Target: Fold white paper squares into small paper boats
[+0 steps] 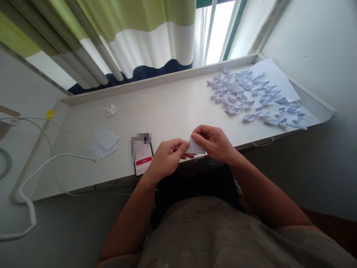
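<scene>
A small folded piece of white paper (196, 147) is held between both hands, just above the desk's front edge. My left hand (170, 154) pinches its left side between thumb and fingers. From the right, my right hand (213, 142) grips the paper's upper edge, thumb on top. Part of the sheet is hidden behind the fingers. To the right on the desk lie several folded white paper boats (240, 91), crowded together. Some flat square sheets of white paper (106, 143) are fanned in a loose stack at the left.
A phone (143, 160) with a lit screen lies beside my left forearm. Behind the loose sheets sits a crumpled tissue (111, 110). White cables (55, 158) cross the desk's left end. A large white sheet (275, 78) rests at the right back, and a raised rim (156, 82) borders the desk.
</scene>
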`<act>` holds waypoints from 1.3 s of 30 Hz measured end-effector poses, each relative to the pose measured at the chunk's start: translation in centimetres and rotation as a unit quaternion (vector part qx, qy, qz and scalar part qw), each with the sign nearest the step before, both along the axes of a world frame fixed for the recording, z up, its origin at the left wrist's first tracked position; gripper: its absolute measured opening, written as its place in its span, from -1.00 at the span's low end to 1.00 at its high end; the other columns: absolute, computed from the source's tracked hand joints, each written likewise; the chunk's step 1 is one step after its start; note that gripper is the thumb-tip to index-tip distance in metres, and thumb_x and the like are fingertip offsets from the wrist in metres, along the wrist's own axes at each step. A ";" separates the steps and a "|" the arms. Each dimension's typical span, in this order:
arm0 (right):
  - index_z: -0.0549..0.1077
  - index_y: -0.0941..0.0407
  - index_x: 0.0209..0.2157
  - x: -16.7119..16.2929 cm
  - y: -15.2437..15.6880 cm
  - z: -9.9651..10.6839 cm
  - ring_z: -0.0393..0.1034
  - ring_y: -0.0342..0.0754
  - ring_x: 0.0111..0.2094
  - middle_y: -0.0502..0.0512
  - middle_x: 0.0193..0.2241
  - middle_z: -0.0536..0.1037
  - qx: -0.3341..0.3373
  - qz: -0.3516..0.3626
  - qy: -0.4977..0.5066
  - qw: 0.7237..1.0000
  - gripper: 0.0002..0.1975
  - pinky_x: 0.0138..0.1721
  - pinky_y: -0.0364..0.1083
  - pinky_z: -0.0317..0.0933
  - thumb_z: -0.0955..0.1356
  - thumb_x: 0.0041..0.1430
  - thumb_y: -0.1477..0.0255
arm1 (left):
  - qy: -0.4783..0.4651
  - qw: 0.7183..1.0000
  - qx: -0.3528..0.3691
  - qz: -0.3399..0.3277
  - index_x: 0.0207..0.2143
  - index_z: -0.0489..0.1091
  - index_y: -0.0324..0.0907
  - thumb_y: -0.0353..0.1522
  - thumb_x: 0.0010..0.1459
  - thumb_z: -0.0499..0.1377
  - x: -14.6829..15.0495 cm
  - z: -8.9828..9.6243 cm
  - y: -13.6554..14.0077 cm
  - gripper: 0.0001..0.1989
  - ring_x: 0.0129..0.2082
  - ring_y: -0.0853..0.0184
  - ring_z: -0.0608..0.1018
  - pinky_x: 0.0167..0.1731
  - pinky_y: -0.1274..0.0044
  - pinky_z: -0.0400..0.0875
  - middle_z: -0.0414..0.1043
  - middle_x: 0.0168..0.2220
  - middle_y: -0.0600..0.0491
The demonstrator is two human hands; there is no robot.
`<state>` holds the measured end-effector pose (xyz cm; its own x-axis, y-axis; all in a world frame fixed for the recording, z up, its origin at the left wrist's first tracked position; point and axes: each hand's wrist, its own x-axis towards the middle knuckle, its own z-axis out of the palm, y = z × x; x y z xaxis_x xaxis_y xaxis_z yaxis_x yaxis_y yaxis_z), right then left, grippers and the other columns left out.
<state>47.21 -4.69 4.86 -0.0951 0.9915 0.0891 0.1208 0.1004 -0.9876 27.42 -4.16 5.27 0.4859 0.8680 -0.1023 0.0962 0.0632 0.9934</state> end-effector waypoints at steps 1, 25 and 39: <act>0.50 0.14 -0.41 0.0 0.0 0.0 0.23 -0.19 -0.52 -0.03 -0.53 0.46 -0.001 -0.002 0.006 1.000 -0.72 -0.52 -0.16 0.12 0.45 0.26 0.23 | 0.002 1.000 -0.006 -0.005 -0.21 0.63 -0.23 0.02 0.32 0.33 -0.1 0.0 0.0 -0.55 -0.36 0.25 0.76 -0.26 0.49 0.67 0.67 -0.28 -0.02; 0.61 0.16 -0.30 0.5 -0.8 -0.6 0.48 -0.10 -0.63 0.03 -0.57 0.60 -0.052 0.051 0.059 0.996 -0.43 -0.58 -0.14 0.34 0.45 0.28 -0.13 | -0.034 0.994 -0.023 0.098 -0.33 0.69 -0.19 0.00 0.10 0.50 0.6 -0.5 0.9 -0.59 -0.36 0.26 0.71 -0.39 0.50 0.68 0.69 -0.39 0.00; 0.65 0.16 -0.38 1.2 -1.2 -0.4 0.56 -0.06 -0.57 0.10 -0.55 0.67 -0.060 0.065 0.066 0.994 -0.48 -0.51 -0.13 0.41 0.60 0.11 -0.06 | -0.020 0.997 0.026 0.070 -0.21 0.75 -0.16 -0.05 0.13 0.49 -0.4 -0.1 1.8 -0.62 -0.34 0.27 0.68 -0.37 0.49 0.66 0.74 -0.29 -0.04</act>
